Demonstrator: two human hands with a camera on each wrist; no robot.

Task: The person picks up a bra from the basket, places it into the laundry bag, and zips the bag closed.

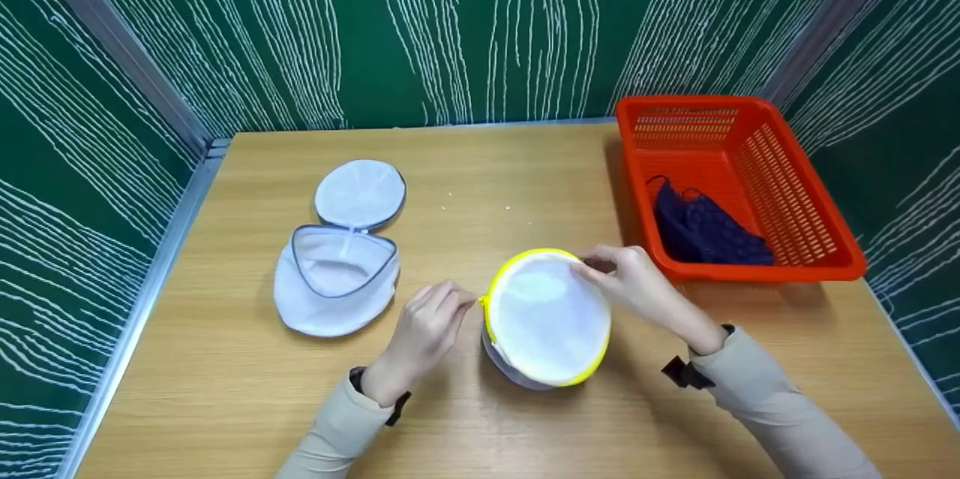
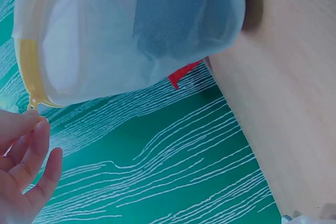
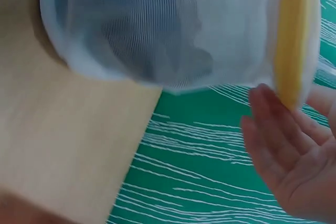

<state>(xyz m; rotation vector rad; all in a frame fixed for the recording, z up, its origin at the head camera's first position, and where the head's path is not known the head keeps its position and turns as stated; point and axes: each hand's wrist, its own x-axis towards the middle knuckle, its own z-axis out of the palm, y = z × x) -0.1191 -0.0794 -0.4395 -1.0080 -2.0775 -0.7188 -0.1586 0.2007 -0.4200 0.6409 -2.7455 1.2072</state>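
A round white mesh laundry bag with a yellow zipper stands on the table, its lid on top. Dark cloth shows through its mesh wall in both wrist views. My left hand pinches the yellow zipper pull at the bag's left side. On the far right of the rim, my right hand holds the edge, thumb on the lid and fingers beneath the yellow band.
A second mesh bag, with grey trim, lies at the left, its round lid flipped back. At the right, an orange basket holds a crumpled navy cloth. Green walls with white lines edge the wooden table.
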